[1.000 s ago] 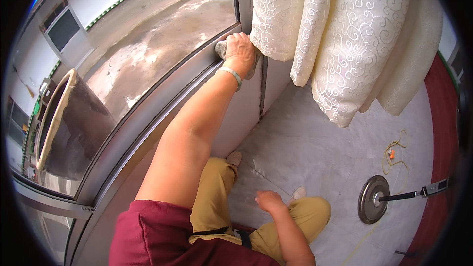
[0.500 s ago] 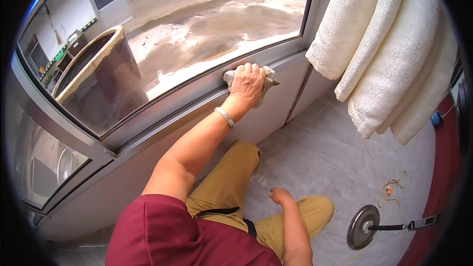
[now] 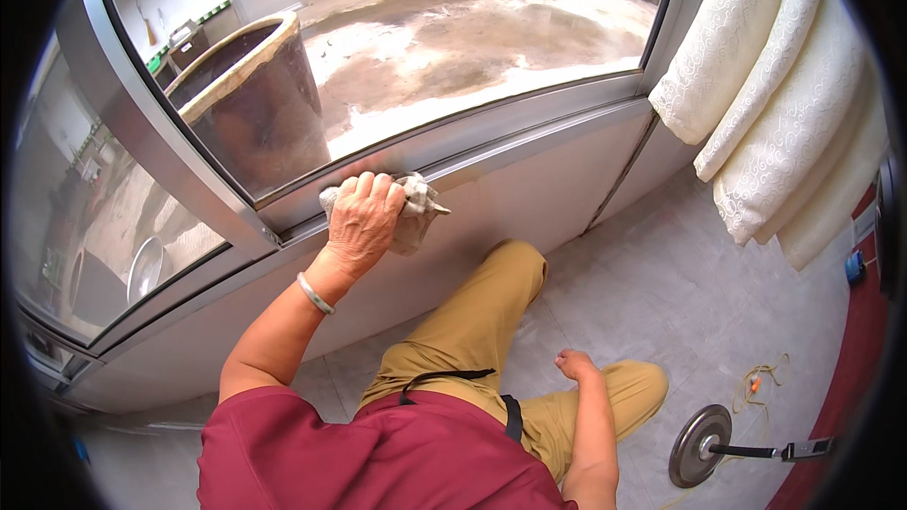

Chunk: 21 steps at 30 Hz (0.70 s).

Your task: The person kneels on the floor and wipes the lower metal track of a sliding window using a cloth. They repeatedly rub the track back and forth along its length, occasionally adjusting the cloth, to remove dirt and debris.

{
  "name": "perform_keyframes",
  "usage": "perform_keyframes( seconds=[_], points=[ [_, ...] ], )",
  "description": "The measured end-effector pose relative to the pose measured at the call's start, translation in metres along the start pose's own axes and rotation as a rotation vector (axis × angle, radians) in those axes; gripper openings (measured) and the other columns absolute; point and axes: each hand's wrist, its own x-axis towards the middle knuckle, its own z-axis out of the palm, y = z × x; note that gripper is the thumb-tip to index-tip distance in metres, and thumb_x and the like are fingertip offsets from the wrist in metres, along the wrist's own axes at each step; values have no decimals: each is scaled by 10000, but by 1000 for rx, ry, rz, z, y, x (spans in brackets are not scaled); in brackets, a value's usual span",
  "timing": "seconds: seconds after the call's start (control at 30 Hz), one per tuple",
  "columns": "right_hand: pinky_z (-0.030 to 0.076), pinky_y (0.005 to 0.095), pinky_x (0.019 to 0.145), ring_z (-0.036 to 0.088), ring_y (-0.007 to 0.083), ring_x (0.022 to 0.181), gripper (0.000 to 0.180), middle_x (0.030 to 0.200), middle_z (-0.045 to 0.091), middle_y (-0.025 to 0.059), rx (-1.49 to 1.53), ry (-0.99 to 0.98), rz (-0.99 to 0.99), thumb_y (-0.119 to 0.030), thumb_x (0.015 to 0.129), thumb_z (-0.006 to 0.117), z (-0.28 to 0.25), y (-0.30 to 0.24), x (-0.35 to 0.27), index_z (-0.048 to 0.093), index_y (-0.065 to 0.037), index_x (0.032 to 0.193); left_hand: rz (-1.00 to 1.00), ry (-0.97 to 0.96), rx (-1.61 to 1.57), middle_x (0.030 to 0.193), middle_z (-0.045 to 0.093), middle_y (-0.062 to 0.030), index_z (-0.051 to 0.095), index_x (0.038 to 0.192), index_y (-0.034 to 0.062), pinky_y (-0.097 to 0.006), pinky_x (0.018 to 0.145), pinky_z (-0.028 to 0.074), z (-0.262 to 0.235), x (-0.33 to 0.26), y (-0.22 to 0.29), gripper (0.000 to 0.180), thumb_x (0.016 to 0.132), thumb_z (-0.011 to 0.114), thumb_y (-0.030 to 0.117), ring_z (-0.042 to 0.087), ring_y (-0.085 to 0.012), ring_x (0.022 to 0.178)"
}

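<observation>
My left hand (image 3: 362, 224) is closed on a crumpled grey cloth (image 3: 414, 211) and presses it against the metal lower rail of the window frame (image 3: 529, 127). A pale bangle sits on that wrist. My right hand (image 3: 573, 363) rests loosely curled on my tan trouser leg (image 3: 491, 321), holding nothing. I am crouched on the floor below the window, in a dark red top.
Cream patterned curtains (image 3: 775, 94) hang at the right. Outside the glass stands a large brown pot (image 3: 250, 99) on wet concrete. A round metal weight plate with a handle (image 3: 701, 444) and an orange cord (image 3: 756, 382) lie on the grey tiled floor (image 3: 680, 283).
My left hand has slid the cloth leftward along the window rail, away from the curtains. The right hand has stayed on the leg.
</observation>
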Motion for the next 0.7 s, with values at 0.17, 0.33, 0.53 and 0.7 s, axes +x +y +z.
perform_keyframes(
  seconds=[0.17, 0.33, 0.53, 0.7],
  points=[
    [455, 418, 1023, 568, 343, 1217, 408, 1288, 630, 153, -25, 1, -9, -390, 963, 561, 2, 3, 6, 628, -128, 1269, -69, -78, 57, 857, 519, -87, 504, 841, 84, -390, 728, 417, -51, -59, -35, 145, 740, 607, 91, 522, -260, 810],
    [469, 444, 993, 579, 370, 1186, 375, 1255, 635, 184, -39, 22, -60, -362, 970, 556, 1, 4, 13, 649, -100, 1221, -13, -97, 95, 889, 525, -85, 511, 929, 82, -388, 750, 422, -62, -65, -40, 188, 759, 591, 89, 533, -257, 838],
    [470, 440, 992, 577, 374, 1185, 385, 1261, 632, 184, -39, 24, -75, -365, 974, 547, -6, -5, 9, 637, -105, 1244, -18, -166, 91, 865, 513, -97, 526, 900, 64, -395, 758, 430, -57, -59, -41, 135, 780, 571, 107, 530, -271, 836],
    [478, 448, 975, 588, 372, 1167, 398, 1243, 646, 170, -49, -18, -83, -375, 975, 545, -3, -17, 13, 619, -108, 1260, -11, -320, 93, 838, 503, -135, 507, 809, 55, -411, 740, 426, -48, -43, -44, 99, 772, 580, 110, 518, -308, 815]
  ],
)
